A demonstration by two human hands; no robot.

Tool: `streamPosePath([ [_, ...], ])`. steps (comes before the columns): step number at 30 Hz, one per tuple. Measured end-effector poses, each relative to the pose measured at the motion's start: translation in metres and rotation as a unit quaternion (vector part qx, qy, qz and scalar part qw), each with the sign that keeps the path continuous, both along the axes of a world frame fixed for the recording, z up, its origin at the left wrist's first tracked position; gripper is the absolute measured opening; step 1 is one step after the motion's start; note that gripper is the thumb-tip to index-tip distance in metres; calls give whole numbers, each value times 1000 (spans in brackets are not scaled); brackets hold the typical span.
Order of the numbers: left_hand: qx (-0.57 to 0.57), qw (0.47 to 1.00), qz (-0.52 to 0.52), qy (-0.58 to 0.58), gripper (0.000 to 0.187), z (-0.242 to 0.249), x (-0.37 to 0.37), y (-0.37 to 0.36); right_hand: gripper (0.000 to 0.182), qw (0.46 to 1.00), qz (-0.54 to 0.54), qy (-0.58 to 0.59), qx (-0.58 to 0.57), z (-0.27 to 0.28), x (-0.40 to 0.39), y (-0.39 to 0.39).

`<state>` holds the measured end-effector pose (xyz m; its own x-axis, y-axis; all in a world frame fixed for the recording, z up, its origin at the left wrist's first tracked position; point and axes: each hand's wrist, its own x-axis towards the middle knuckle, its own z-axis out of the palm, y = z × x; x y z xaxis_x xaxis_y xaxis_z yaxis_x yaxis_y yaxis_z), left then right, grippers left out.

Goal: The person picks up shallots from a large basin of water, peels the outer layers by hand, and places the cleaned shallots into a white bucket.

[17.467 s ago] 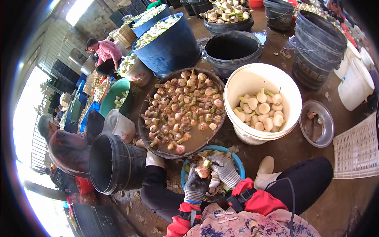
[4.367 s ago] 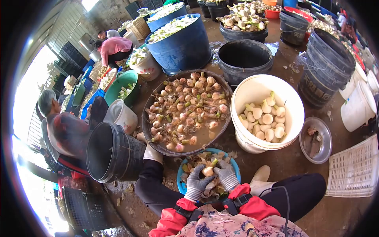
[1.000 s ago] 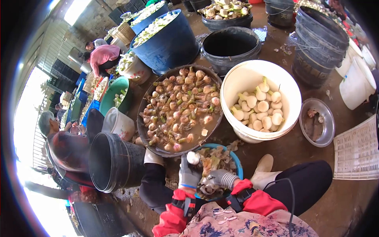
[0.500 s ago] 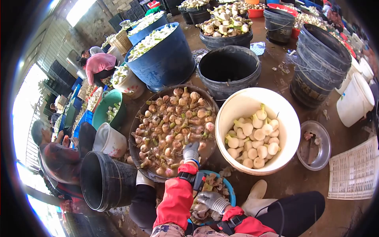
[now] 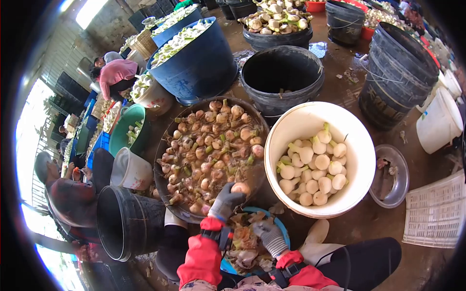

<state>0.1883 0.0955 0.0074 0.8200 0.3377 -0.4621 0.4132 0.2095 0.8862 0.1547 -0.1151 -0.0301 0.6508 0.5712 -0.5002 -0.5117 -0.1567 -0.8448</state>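
While the left hand [image 5: 227, 200] grips a bulb [image 5: 240, 188], buckets [image 5: 283, 72] crowd around.

Soaking basin [image 5: 167, 182] sits left of peeled-bulb bucket [image 5: 359, 155].

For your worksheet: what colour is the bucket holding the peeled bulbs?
White bucket, head view.
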Motion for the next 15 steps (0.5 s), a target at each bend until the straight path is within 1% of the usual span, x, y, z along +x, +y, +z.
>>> streamPosePath([
  [1,21,999,-32,21,45,7,-21,2,25,1000,2,3,3,5,3,2],
  [2,20,999,2,-30,51,9,-43,-4,29,994,-77,35,67,10,5,4],
  [3,27,999,-13,-21,61,6,-70,-6,33,977,-155,68,129,14,4,5],
  [4,33,999,-26,-13,70,1,-91,-6,33,977,-153,72,129,13,3,6],
  [5,-9,1000,-13,-5,78,36,-100,-29,36,985,-119,20,121,11,1,7],
  [6,0,999,-32,-16,78,24,-119,-34,38,990,-86,-32,112,8,-1,8],
  [7,13,1000,-21,-17,77,23,-133,-45,37,986,-38,-143,80,41,3,5],
  [8,27,999,-9,-20,77,21,-143,-56,37,986,-37,-141,80,40,-3,4],
  [9,58,998,0,-13,77,21,-150,-67,37,992,27,-122,28,35,-7,4],
  [10,167,986,-13,0,74,12,-155,-74,38,990,90,-103,-23,30,-10,5],
  [11,320,947,-35,3,72,14,-156,-84,38,992,75,-106,6,21,-15,6],
  [12,466,883,-56,5,71,19,-156,-95,38,991,74,-109,8,26,-16,5],
  [13,501,864,-45,11,67,23,-153,-105,34,988,88,-124,-25,31,-15,4],
  [14,502,864,-44,7,67,25,-152,-111,30,983,102,-140,-60,34,-16,3],
  [15,498,866,-40,32,65,26,-151,-117,30,983,101,-142,-59,28,-20,3],
])
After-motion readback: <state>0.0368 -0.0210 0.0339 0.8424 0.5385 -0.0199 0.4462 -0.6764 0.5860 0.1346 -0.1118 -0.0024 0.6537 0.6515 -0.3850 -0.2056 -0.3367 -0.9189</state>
